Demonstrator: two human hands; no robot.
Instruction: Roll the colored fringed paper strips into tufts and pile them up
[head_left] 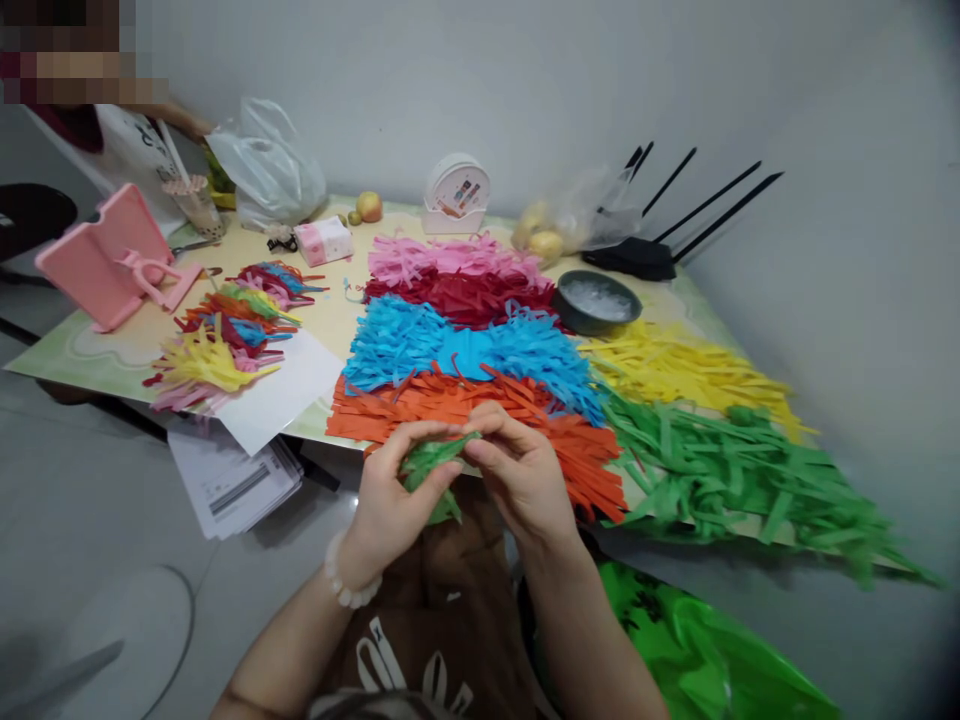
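Between my hands, close to the table's front edge, is a bundle of green fringed tissue paper (431, 462). My left hand (405, 475) is wrapped round it, thumb pressed against the strips. The fingertips of my right hand (514, 465) pinch its upper right end. Just beyond my hands lies a spread of orange fringed paper (420, 398), with blue fringed paper (469, 350), dark red fringed paper (465, 298) and pink fringed paper (450, 258) behind it. Green fringed paper (750, 475) and yellow fringed paper (682, 370) lie to the right.
Multicoloured tassels (217, 345) lie at left by a white sheet (281, 390) and a pink stand (120, 260). Along the back are a plastic bag (270, 170), a drink cup (196, 208), an apple (369, 207), a dark bowl (598, 302) and a black router (634, 257). Another person stands far left.
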